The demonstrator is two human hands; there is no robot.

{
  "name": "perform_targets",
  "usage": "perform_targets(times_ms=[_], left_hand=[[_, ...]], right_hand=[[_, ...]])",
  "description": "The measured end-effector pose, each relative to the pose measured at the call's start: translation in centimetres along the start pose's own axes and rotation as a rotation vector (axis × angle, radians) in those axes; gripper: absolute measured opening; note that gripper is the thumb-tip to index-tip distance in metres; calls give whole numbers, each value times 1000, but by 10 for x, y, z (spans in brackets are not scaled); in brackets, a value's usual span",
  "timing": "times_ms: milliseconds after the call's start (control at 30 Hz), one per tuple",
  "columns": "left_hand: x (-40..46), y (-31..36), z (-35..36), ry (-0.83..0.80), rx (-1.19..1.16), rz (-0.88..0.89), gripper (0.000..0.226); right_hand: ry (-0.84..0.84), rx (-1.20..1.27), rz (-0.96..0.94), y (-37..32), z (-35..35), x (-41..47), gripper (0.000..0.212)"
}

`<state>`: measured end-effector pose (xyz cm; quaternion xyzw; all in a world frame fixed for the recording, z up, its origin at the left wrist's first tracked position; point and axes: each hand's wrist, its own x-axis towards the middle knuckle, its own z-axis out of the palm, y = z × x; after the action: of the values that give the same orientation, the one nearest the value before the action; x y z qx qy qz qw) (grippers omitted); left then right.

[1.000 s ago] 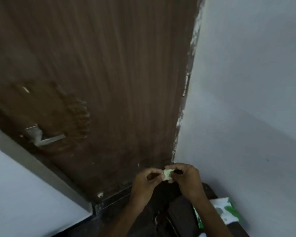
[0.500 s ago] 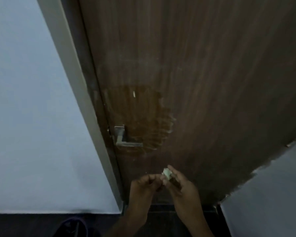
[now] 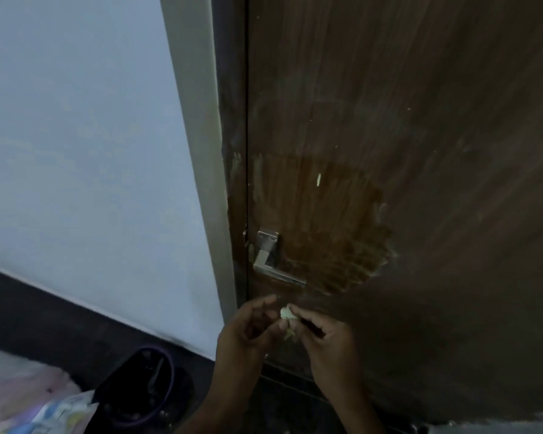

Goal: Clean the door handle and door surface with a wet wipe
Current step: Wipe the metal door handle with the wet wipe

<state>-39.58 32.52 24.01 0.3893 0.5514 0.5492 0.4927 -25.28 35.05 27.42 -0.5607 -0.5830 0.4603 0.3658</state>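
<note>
Nearest, the left hand and right hand pinch a small balled-up wipe between them, just below the door handle. The lever's long axis runs level, pointing right. A darker patch beside it looks wiped; the rest of the door seems undone.

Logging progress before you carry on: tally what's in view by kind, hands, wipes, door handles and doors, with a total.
Hands: 2, left hand and right hand
Wipes: 1, small balled wipe pinched between both hands
Door handles: 1, metal lever handle
Doors: 1, brown wooden door
Total: 5
</note>
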Motion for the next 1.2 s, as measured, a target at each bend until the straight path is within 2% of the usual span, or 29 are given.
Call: perform_targets(times_ms=[133, 267, 433, 600, 733, 900, 1033, 1200], left_hand=[[10, 13, 6, 86, 90, 121, 24], [19, 20, 11, 240, -17, 77, 17], [32, 19, 7, 360, -112, 50, 16], [47, 16, 3, 347, -49, 44, 13], [60, 13, -6, 328, 109, 75, 11], [73, 6, -14, 354, 197, 119, 9], [85, 0, -20, 375, 267, 139, 22], [91, -5, -28, 401, 294, 165, 18]], right_hand=[[-14, 9, -61, -7, -3, 27, 25], [-85, -43, -153, -15, -1, 43, 20], [-225, -99, -189, -18, 9, 53, 39], [-121, -170, -176, -20, 16, 68, 38], [-70, -264, -161, -18, 24, 76, 31], [107, -423, -226, -21, 29, 89, 28], [123, -607, -303, -25, 47, 94, 29], [146, -835, -381, -30, 77, 98, 32]])
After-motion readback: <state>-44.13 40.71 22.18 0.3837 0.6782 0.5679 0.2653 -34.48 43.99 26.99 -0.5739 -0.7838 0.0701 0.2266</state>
